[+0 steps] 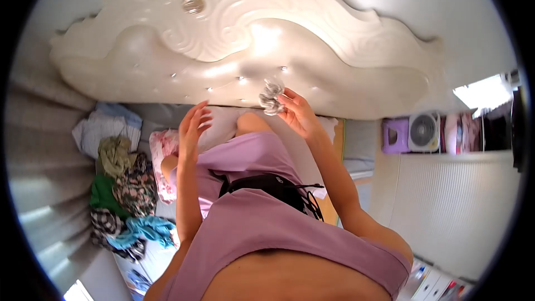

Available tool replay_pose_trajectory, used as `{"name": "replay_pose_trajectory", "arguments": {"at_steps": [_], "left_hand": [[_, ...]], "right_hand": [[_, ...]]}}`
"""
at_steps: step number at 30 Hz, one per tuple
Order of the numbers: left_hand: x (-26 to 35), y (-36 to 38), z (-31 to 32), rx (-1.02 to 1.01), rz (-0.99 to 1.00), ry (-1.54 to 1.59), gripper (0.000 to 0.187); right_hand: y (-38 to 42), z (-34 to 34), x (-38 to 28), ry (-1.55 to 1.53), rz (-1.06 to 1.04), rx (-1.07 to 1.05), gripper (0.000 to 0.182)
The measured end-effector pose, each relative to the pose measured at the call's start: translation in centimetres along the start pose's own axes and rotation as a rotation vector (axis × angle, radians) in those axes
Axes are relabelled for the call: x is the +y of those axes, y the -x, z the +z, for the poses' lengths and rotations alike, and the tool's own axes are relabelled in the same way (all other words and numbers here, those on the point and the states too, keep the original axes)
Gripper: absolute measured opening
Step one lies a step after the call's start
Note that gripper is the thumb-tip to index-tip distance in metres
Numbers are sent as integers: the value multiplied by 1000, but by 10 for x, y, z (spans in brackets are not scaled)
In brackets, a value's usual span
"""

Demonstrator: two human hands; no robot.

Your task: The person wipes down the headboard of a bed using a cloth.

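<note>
Raised in front of the headboard, my right hand [296,114] pinches a small silvery-grey ruffled bunch [272,98] that looks like a scrunchie. Its exact kind is hard to make out. My left hand [195,125] is up in the air on the other side, fingers apart and holding nothing. A gap separates that hand from the grey bunch. Below it lies a pink-and-white patterned cloth [163,140], partly hidden by my left arm and leg. My lap is covered by a light purple garment [245,153], with a black bag [267,187] at the waist.
A cream tufted headboard [223,72] spans the far side. Heaped clothes [125,167] lie at the left beside a grey curtain [44,150]. To the right, a small fan [423,132] and a purple stool-like item [395,135] stand near a ribbed white panel [440,206].
</note>
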State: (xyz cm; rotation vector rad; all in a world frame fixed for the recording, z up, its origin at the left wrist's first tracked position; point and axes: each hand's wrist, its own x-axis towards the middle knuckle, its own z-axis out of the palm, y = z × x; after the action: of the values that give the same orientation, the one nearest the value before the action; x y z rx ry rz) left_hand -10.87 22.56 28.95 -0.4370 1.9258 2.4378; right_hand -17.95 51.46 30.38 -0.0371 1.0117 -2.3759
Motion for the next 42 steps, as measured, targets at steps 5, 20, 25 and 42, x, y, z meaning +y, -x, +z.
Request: {"name": "replay_pose_trajectory", "arguments": {"at_steps": [5,20,25,42], "left_hand": [[-27,9,-19,109,-101,-12,35],[-29,-4,21,-146,-102,-214,35],[-42,8,6,-87,-180,-246,38],[-35,-9,58,-129,-207,-378,38]], "right_hand": [[44,-28,-26,-38,-131,229,38],[38,-42,-55,178,-304,360,28],[60,-75,-59,-55,-424,381,29],[135,-143,-183,165,-896,784,40]]}}
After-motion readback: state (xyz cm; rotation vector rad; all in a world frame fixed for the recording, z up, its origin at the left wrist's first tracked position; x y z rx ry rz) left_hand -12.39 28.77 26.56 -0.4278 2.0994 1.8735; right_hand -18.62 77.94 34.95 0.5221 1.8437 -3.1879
